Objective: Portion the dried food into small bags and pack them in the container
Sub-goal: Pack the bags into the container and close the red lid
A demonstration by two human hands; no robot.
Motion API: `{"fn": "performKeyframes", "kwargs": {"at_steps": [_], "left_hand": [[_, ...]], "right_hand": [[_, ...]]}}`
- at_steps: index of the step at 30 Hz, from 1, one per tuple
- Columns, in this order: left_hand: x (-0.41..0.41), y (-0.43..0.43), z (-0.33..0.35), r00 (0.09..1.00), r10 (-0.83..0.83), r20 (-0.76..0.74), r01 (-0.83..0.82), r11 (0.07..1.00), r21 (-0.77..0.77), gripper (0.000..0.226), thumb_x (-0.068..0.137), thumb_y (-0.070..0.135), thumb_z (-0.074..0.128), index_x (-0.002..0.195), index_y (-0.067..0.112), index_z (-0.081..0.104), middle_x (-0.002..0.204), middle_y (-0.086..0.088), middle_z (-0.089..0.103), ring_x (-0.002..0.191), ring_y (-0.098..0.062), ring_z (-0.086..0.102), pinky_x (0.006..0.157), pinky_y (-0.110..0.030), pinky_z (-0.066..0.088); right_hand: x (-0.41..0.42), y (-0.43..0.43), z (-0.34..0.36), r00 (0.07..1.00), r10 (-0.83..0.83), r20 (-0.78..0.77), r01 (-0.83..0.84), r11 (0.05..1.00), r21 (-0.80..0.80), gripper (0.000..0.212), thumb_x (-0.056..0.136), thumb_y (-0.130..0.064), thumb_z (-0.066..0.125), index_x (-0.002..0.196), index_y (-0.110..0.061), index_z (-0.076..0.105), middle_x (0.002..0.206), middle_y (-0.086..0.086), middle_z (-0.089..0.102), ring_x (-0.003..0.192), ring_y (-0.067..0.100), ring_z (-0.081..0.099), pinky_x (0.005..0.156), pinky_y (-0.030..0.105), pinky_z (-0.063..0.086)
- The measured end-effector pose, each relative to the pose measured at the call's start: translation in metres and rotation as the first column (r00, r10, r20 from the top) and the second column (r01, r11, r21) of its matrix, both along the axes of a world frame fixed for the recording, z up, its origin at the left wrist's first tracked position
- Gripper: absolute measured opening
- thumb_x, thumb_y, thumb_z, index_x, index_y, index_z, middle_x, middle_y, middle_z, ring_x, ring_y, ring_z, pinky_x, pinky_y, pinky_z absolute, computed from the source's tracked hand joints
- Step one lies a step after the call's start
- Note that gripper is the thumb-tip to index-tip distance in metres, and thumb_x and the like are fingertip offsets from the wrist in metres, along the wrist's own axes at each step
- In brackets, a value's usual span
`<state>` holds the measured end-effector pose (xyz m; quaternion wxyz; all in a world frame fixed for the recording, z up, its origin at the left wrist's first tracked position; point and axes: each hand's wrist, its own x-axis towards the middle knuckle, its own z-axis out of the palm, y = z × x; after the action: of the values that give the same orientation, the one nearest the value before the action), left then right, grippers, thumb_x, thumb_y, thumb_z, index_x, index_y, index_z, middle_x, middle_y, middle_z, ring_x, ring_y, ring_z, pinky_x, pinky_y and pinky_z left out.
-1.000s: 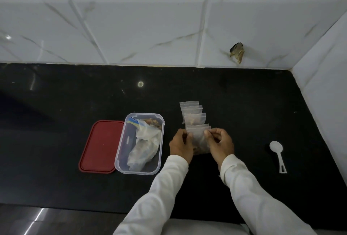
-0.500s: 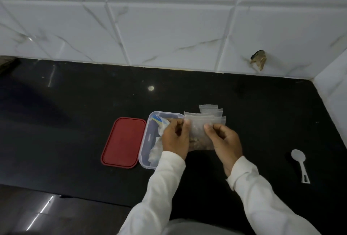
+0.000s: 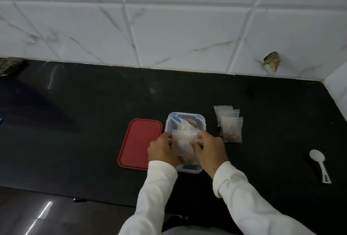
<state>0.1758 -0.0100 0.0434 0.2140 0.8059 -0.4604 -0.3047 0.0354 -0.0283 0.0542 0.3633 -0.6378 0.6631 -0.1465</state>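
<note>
A clear plastic container (image 3: 199, 117) stands on the black counter, with a larger crumpled bag with a blue strip (image 3: 178, 122) inside it. My left hand (image 3: 163, 151) and my right hand (image 3: 210, 149) both pinch the upper corners of a small filled bag (image 3: 185, 141) and hold it over the container's near half. Three more small filled bags (image 3: 230, 126) lie overlapped in a row just right of the container. The red lid (image 3: 139, 142) lies flat against the container's left side.
A white plastic spoon (image 3: 319, 165) lies on the counter at the right. White tiled walls close the back and the right side. A dark object (image 3: 9, 65) sits at the far left by the wall. The counter's front edge runs below my sleeves.
Both hands have carried the small bag leftward from the row of bags to a spot over the container. The camera view has shifted, so everything sits further right in the frame.
</note>
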Motion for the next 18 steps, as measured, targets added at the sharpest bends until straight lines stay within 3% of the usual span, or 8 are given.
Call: {"fn": "performKeyframes", "kwargs": {"at_steps": [4, 7, 10, 13, 15, 16, 18], "left_hand": [[-0.002, -0.005, 0.003, 0.976, -0.167, 0.138, 0.146, 0.978, 0.147, 0.032, 0.098, 0.025, 0.054, 0.129, 0.017, 0.056, 0.118, -0.014, 0.065, 0.109, -0.035, 0.061, 0.090, -0.041, 0.052], [-0.006, -0.008, 0.007, 0.936, -0.287, 0.203, 0.224, 0.932, 0.284, 0.038, 0.098, 0.025, 0.056, 0.134, 0.014, 0.049, 0.126, -0.016, 0.059, 0.116, -0.036, 0.057, 0.092, -0.041, 0.050], [-0.009, -0.008, 0.008, 0.905, -0.338, 0.260, 0.253, 0.917, 0.309, 0.036, 0.098, 0.023, 0.056, 0.132, 0.012, 0.048, 0.127, -0.015, 0.060, 0.117, -0.035, 0.058, 0.091, -0.041, 0.050], [-0.008, -0.007, 0.002, 0.922, -0.315, 0.225, 0.266, 0.938, 0.222, 0.042, 0.099, 0.026, 0.055, 0.136, 0.013, 0.042, 0.129, -0.013, 0.060, 0.116, -0.037, 0.060, 0.090, -0.042, 0.050], [-0.006, 0.002, -0.001, 0.928, -0.280, 0.245, 0.281, 0.959, 0.031, 0.050, 0.094, 0.023, 0.062, 0.137, 0.016, 0.039, 0.130, -0.012, 0.060, 0.106, -0.038, 0.065, 0.082, -0.044, 0.053], [-0.006, 0.008, -0.003, 0.924, -0.272, 0.268, 0.307, 0.947, -0.098, 0.053, 0.087, 0.017, 0.071, 0.132, 0.015, 0.044, 0.126, -0.013, 0.062, 0.093, -0.038, 0.070, 0.070, -0.044, 0.056], [-0.004, 0.019, -0.013, 0.878, -0.353, 0.324, 0.431, 0.877, -0.213, 0.055, 0.063, 0.002, 0.083, 0.111, 0.010, 0.057, 0.112, -0.016, 0.067, 0.068, -0.034, 0.071, 0.047, -0.037, 0.055]], "right_hand": [[0.013, -0.002, 0.006, 0.960, 0.084, -0.268, -0.088, 0.996, -0.001, 0.035, 0.095, -0.033, 0.058, 0.126, -0.017, 0.051, 0.118, 0.010, 0.058, 0.108, 0.025, 0.057, 0.088, 0.031, 0.050], [0.020, -0.002, 0.007, 0.904, 0.163, -0.396, -0.169, 0.985, 0.018, 0.032, 0.095, -0.029, 0.058, 0.123, -0.015, 0.050, 0.117, 0.012, 0.060, 0.106, 0.027, 0.059, 0.084, 0.033, 0.052], [0.028, 0.000, 0.010, 0.860, 0.195, -0.471, -0.232, 0.972, -0.021, 0.039, 0.096, -0.031, 0.057, 0.127, -0.013, 0.044, 0.119, 0.012, 0.060, 0.107, 0.027, 0.060, 0.081, 0.031, 0.050], [0.024, 0.006, 0.010, 0.863, 0.177, -0.473, -0.258, 0.959, -0.113, 0.054, 0.093, -0.036, 0.061, 0.138, -0.015, 0.037, 0.125, 0.010, 0.059, 0.109, 0.023, 0.062, 0.086, 0.029, 0.051], [0.017, 0.009, 0.007, 0.834, 0.218, -0.507, -0.324, 0.938, -0.128, 0.052, 0.091, -0.032, 0.063, 0.136, -0.016, 0.042, 0.130, 0.008, 0.053, 0.113, 0.021, 0.057, 0.091, 0.029, 0.050], [0.016, 0.007, 0.005, 0.809, 0.264, -0.525, -0.356, 0.931, -0.080, 0.046, 0.091, -0.028, 0.063, 0.133, -0.015, 0.046, 0.131, 0.008, 0.051, 0.115, 0.021, 0.054, 0.093, 0.029, 0.048], [0.016, 0.001, 0.001, 0.785, 0.365, -0.501, -0.312, 0.931, 0.190, 0.037, 0.095, -0.019, 0.057, 0.130, -0.011, 0.048, 0.135, 0.012, 0.047, 0.121, 0.024, 0.049, 0.099, 0.032, 0.042]]}}
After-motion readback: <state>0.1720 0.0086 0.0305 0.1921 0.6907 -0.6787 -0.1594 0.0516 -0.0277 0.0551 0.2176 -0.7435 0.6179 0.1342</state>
